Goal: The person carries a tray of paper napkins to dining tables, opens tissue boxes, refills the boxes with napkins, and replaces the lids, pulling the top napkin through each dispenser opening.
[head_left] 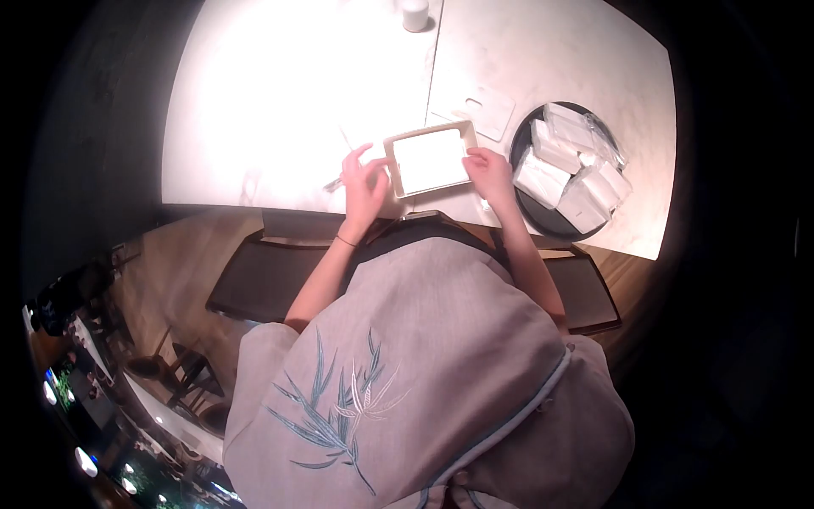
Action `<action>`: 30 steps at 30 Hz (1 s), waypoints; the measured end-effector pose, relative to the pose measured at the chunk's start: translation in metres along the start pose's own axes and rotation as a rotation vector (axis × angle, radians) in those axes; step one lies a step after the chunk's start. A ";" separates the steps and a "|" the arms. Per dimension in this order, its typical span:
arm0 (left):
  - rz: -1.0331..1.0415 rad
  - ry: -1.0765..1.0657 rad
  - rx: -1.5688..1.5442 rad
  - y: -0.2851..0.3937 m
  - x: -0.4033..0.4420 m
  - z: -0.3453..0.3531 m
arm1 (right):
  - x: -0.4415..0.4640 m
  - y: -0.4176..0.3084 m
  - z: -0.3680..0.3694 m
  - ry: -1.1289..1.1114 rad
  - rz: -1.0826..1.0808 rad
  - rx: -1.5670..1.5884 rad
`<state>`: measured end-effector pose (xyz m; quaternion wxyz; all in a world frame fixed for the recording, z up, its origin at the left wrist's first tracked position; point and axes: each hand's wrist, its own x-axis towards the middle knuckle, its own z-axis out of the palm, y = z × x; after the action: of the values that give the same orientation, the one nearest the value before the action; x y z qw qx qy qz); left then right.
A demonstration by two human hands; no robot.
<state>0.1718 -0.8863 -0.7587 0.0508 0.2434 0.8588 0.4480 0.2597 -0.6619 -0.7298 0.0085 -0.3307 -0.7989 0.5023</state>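
A shallow rectangular box [392, 174] with a pale rim lies near the table's front edge, filled with a bright white flat stack [431, 161]. The glare hides what the stack is made of. My left hand [365, 187] is at the box's left side with fingers apart, one or two of them touching its wall. On the opposite side, the bent fingers of my right hand [489, 174] close on the box's right wall. Right of that hand, a round black tray [536, 219] carries several white packets in clear wrapping [579, 127].
A white flat piece with a slot [489, 112] lies behind the box. A white cylinder [415, 15] stands at the table's far side. A thin dark object [333, 184] is beside my left hand. Chairs [267, 276] are tucked at the front edge of the marble-look table [560, 42].
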 end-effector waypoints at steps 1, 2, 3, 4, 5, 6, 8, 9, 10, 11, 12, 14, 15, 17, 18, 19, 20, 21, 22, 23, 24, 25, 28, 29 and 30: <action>-0.220 0.151 0.045 -0.010 0.004 -0.002 | -0.003 -0.006 -0.005 0.153 -0.095 -0.226; -0.226 0.233 0.150 -0.024 0.008 -0.006 | -0.002 -0.007 -0.009 0.183 -0.145 -0.157; -0.389 0.284 0.138 -0.021 0.014 -0.018 | -0.001 -0.006 -0.010 0.180 -0.149 -0.155; -0.500 0.417 0.350 -0.048 0.015 -0.014 | 0.000 -0.005 -0.011 0.156 -0.163 -0.062; -0.614 0.486 0.411 -0.078 0.016 -0.008 | 0.001 -0.005 -0.010 0.131 -0.176 0.031; -0.789 0.344 0.288 -0.095 0.020 -0.009 | 0.001 -0.003 -0.006 0.127 -0.179 0.033; -0.957 0.203 0.160 -0.102 0.027 -0.011 | -0.003 -0.007 0.006 0.031 -0.228 0.145; -0.959 0.148 0.164 -0.099 0.029 -0.010 | -0.006 -0.013 0.012 0.027 -0.232 0.147; -0.959 0.092 0.167 -0.097 0.030 -0.010 | -0.012 -0.019 0.019 -0.082 -0.230 0.166; -0.961 0.098 0.169 -0.100 0.027 -0.011 | -0.018 -0.028 0.024 -0.191 -0.228 0.185; -0.891 0.168 -0.218 -0.104 0.022 -0.010 | -0.025 -0.039 0.028 -0.252 -0.231 0.205; -0.793 0.310 -0.668 -0.109 0.019 -0.004 | -0.032 -0.058 0.035 -0.346 -0.244 0.240; -0.790 0.310 -0.664 -0.090 0.020 -0.008 | -0.035 -0.071 0.036 -0.346 -0.246 0.244; -0.781 0.366 -1.181 -0.024 0.016 -0.029 | -0.043 -0.098 0.036 -0.426 -0.378 0.247; -0.748 0.338 -1.313 -0.011 0.012 -0.034 | -0.044 -0.106 0.040 -0.424 -0.380 0.251; -0.726 0.276 -1.423 -0.026 0.002 -0.026 | -0.044 -0.113 0.044 -0.454 -0.506 0.234; -0.775 0.245 -1.573 -0.025 -0.004 -0.025 | -0.046 -0.118 0.048 -0.481 -0.632 0.216; -0.823 0.211 -1.723 -0.025 -0.010 -0.025 | -0.047 -0.120 0.052 -0.504 -0.699 0.165; -0.826 0.159 -1.804 -0.024 -0.015 -0.024 | -0.049 -0.123 0.058 -0.491 -0.784 0.134; -0.825 0.158 -1.802 -0.017 -0.016 -0.026 | -0.050 -0.125 0.063 -0.477 -0.869 0.102; -0.783 0.167 -1.873 -0.008 -0.016 -0.028 | -0.050 -0.126 0.067 -0.476 -0.871 0.104; -0.741 0.176 -1.943 0.000 -0.015 -0.030 | -0.049 -0.125 0.071 -0.317 -0.924 -0.069; -0.668 0.236 -1.723 0.001 -0.014 -0.026 | -0.048 -0.123 0.073 -0.110 -0.920 -0.303; -0.600 0.295 -1.552 0.004 -0.012 -0.027 | -0.048 -0.122 0.072 -0.061 -0.873 -0.358; -0.573 0.332 -1.510 0.008 -0.012 -0.029 | -0.044 -0.119 0.074 -0.017 -0.872 -0.352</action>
<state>0.1767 -0.9099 -0.7370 0.1854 -0.1543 0.3516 0.9045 0.2065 -0.7780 -0.6562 0.1560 0.0433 -0.9364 0.3115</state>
